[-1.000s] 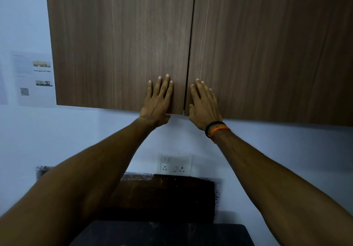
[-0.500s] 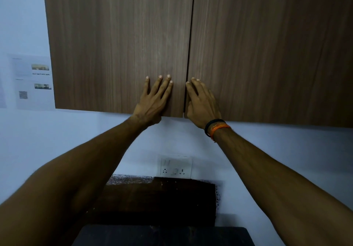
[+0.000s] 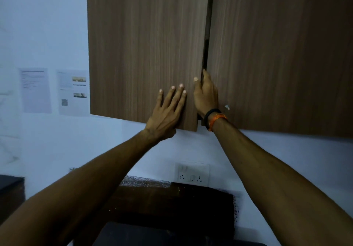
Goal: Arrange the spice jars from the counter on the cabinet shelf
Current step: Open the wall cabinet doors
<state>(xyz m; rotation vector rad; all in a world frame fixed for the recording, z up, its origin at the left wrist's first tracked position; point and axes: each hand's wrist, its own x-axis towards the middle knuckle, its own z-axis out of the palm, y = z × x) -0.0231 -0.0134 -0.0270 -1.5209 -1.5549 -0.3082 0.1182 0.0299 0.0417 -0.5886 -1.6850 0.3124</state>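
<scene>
A brown wooden wall cabinet fills the upper part of the view. Its left door stands slightly ajar, with a dark gap along its right edge. The right door is flush. My left hand lies flat on the left door near its lower right corner, fingers straight. My right hand grips the free edge of the left door: the thumb lies on the front and the fingers hook behind the edge into the gap. No spice jars are visible, and the shelf inside is hidden.
Below the cabinet is a white wall with a switch and socket plate. A dark backsplash and a dark counter lie under it. Two printed sheets hang on the wall left of the cabinet.
The left door has swung out a little, opening a gap at the centre. My right hand shifted from lying flat on the right door to hooking round the left door's edge.
</scene>
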